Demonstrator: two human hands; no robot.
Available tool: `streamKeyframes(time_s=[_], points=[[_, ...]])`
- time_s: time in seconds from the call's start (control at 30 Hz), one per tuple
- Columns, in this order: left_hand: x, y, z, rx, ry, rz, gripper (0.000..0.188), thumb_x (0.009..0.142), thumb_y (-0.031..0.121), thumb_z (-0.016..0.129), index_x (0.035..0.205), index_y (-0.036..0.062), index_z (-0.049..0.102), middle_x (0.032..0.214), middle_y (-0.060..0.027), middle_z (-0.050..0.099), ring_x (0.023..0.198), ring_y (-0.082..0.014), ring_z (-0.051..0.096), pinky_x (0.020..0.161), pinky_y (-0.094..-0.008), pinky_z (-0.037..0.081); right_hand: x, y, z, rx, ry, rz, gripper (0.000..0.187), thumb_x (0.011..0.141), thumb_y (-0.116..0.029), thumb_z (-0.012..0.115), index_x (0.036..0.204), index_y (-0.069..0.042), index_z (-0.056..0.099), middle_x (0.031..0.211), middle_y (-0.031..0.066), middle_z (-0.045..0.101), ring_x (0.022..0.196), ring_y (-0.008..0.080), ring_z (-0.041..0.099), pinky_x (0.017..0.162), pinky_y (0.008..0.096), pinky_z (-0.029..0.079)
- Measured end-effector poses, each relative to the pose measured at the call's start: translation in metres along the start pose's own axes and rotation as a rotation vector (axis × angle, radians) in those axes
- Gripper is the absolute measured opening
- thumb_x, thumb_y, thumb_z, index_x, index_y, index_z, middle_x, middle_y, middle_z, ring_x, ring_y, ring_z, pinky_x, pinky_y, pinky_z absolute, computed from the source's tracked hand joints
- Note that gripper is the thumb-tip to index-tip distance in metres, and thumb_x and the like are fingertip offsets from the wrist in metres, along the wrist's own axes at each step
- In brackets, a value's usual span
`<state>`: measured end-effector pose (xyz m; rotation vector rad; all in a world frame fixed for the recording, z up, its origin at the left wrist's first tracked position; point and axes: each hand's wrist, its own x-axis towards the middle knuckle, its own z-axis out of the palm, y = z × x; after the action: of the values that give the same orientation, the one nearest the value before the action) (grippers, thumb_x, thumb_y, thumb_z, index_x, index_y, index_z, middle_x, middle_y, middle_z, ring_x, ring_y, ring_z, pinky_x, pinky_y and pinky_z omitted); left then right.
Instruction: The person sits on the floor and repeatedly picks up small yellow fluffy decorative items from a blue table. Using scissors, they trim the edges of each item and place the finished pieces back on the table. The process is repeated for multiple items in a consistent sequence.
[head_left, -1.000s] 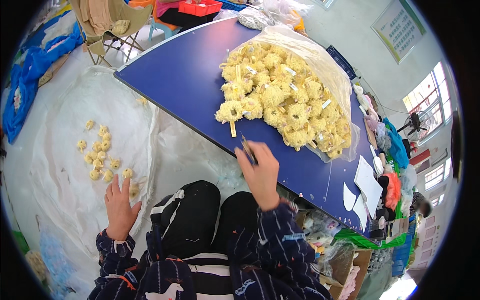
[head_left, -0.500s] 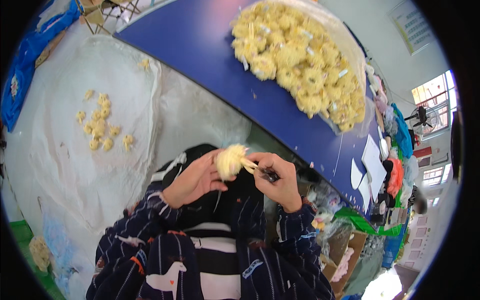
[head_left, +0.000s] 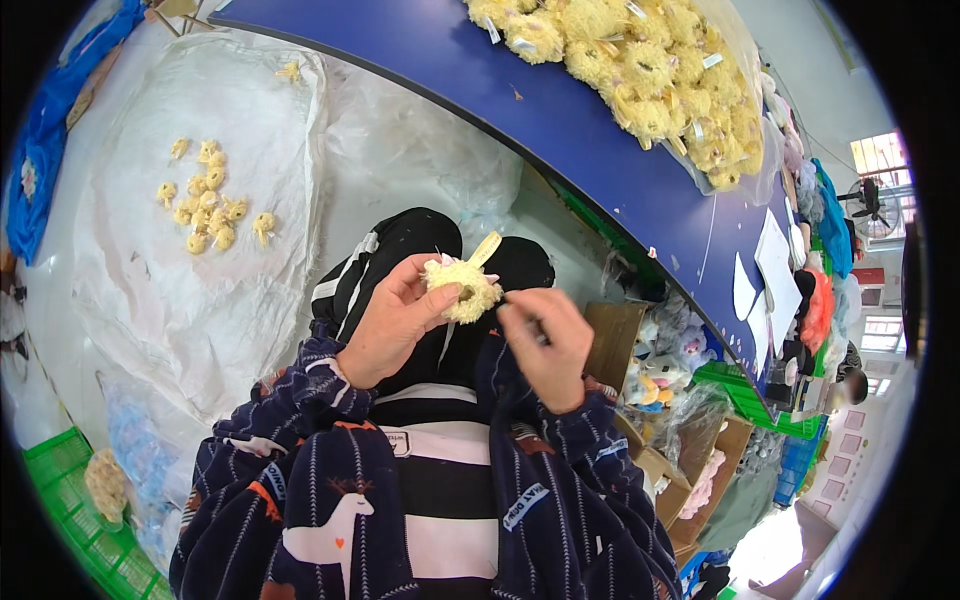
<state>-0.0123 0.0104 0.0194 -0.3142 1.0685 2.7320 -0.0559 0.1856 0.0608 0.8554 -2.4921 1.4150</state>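
With the plush (head_left: 482, 292) pinched in the left hand (head_left: 392, 322) over the knees (head_left: 418, 232), its opening (head_left: 467, 293) is best held steady and unsquashed beside the curled right hand (head_left: 552, 340), whose grip cannot be told through blur.

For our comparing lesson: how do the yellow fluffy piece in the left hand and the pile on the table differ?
The fluffy piece is single; the pile holds many. The left hand holds the piece away from the table; the pile lies there. Both are yellow and fluffy.
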Motion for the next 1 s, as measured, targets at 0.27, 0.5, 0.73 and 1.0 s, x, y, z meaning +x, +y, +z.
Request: streamKeyframes(time_s=[0.27, 0.5, 0.73, 1.0], points=[[-0.002, -0.01, -0.002, 0.046, -0.035, 0.033, 0.036, 0.091, 0.002, 0.05, 0.126, 0.0004, 0.041, 0.117, -0.0119, 0.055, 0.107, -0.0185, 0.056, 0.091, -0.0323, 0.048, -0.013, 0.015, 0.014, -0.147, -0.196, -0.154, 0.03, 0.064, 0.004, 0.07, 0.091, -0.004, 0.06, 0.086, 0.0055, 0.058, 0.058, 0.0159, 0.058, 0.052, 0.0252, 0.048], [-0.002, -0.009, -0.003, 0.012, 0.039, -0.042, 0.034, 0.091, 0.009, 0.052, 0.124, 0.0018, 0.043, 0.118, -0.0096, 0.055, 0.108, -0.0177, 0.056, 0.092, -0.0319, 0.047, -0.019, 0.015, -0.005, 0.827, -0.394, 0.703, 0.012, 0.084, -0.01, 0.062, 0.086, -0.001, 0.056, 0.07, -0.0034, 0.05, 0.06, 0.0041, 0.046, 0.051, 0.0193, 0.035], [0.0, -0.012, -0.007, -0.04, 0.129, -0.022, 0.034, 0.091, 0.012, 0.054, 0.121, 0.0026, 0.04, 0.118, -0.0102, 0.054, 0.108, -0.0177, 0.055, 0.091, -0.0317, 0.047, -0.023, 0.021, 0.009, -0.123, -0.125, 0.02, 0.038, 0.072, -0.012, 0.072, 0.108, -0.003, 0.061, 0.091, 0.009, 0.059, 0.07, 0.0218, 0.06, 0.061, 0.0281, 0.049], [0.0, -0.02, -0.007, -0.047, 0.121, 0.018, 0.031, 0.09, 0.01, 0.056, 0.116, 0.002, 0.041, 0.115, -0.011, 0.055, 0.106, -0.0179, 0.056, 0.089, -0.0314, 0.048, -0.024, 0.019, 0.022, -0.305, -0.072, -0.155, 0.036, 0.067, -0.01, 0.076, 0.1, -0.004, 0.064, 0.086, 0.0075, 0.061, 0.071, 0.0217, 0.06, 0.061, 0.0305, 0.05]])
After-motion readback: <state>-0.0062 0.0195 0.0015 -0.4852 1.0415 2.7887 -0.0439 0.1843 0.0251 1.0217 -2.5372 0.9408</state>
